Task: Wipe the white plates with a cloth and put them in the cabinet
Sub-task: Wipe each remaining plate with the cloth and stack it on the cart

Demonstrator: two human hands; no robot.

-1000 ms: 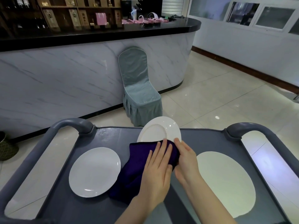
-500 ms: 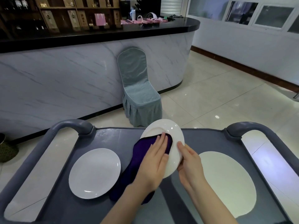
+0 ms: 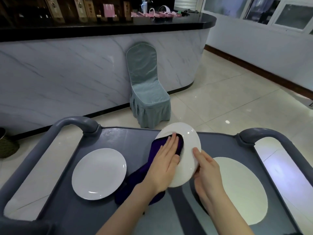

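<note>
A white plate (image 3: 188,150) is tilted up on its edge over the middle of the grey cart top (image 3: 135,138). My right hand (image 3: 205,168) holds its right rim, thumb on the face and fingers behind. My left hand (image 3: 165,160) presses a dark purple cloth (image 3: 135,182) flat against the plate's face with straight fingers; the cloth trails down onto the cart. A second white plate (image 3: 99,173) lies flat at the left, and a third white plate (image 3: 242,189) lies flat at the right, partly behind my right forearm.
The cart has curved grey handles at the left (image 3: 76,122) and right (image 3: 264,134). Beyond it stands a chair in a grey-green cover (image 3: 147,85) against a marble-fronted counter (image 3: 67,70). A woven basket (image 3: 6,145) sits on the floor at far left.
The plate has been tipped up steeper and turned to face left. My left hand has slid the cloth up across its face towards the far rim.
</note>
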